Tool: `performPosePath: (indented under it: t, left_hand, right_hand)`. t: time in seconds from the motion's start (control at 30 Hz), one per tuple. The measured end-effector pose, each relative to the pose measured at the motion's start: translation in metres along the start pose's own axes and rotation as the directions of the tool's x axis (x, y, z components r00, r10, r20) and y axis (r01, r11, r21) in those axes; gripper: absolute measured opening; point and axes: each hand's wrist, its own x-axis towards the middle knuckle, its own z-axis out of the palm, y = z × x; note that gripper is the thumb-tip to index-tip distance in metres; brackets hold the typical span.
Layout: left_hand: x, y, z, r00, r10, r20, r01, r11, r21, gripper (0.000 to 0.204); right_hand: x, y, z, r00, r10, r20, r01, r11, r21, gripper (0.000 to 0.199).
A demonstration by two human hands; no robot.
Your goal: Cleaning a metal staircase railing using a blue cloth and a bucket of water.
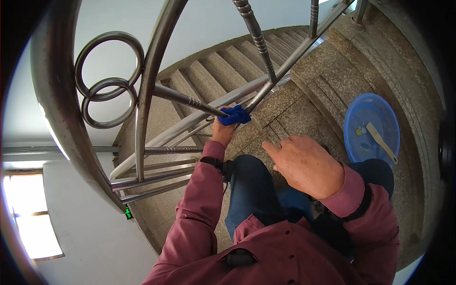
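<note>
The blue cloth sits bunched on a thin metal bar of the stair railing, at the place where this bar comes down to meet the lower rail. The bar has its long axis slanted, from upper left down to lower right, so the free length of the bar lies up and to the left of the cloth.

The left hand is just under the cloth and its grip is clenched on it, pressing the cloth against the metal. The arm in a dark red sleeve is stretched out forward to reach it. This hand is clearly the nearer one to the railing.

The right hand is well apart from the cloth, hanging over the knee in blue trousers. Its grip is released; the fingers are loosely spread and hold nothing.

To the right, on the stone landing, stands a blue basin with a pale flat tool inside. It is nearer to the right hand than to the left. Stone steps go down behind the railing.
</note>
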Motion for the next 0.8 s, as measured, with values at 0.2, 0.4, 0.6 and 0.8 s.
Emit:
performPosePath:
  t: [0.2, 0.4, 0.6, 0.8]
  left_hand:
    - [-0.002, -0.016, -0.01, 0.999, -0.046, -0.009, 0.046, 0.996, 0.082, 0.06]
    - [-0.002, -0.017, -0.01, 0.997, -0.055, 0.059, 0.057, 0.998, -0.031, 0.058]
    - [-0.001, -0.013, -0.01, 0.989, -0.123, 0.081, 0.119, 0.991, 0.054, 0.053]
    - [-0.003, -0.026, -0.002, 0.998, -0.039, 0.056, 0.033, 0.994, 0.105, 0.055]
  right_hand:
    - [0.0, -0.002, -0.005, 1.0, -0.008, 0.01, 0.007, 1.0, 0.026, 0.042]
    - [-0.001, -0.003, -0.005, 1.0, -0.001, 0.007, 0.001, 0.999, 0.052, 0.042]
    - [0.0, -0.004, -0.007, 0.998, 0.024, 0.052, -0.026, 0.999, 0.046, 0.043]
    - [-0.003, -0.003, -0.006, 0.997, 0.045, 0.062, -0.048, 0.998, 0.051, 0.043]
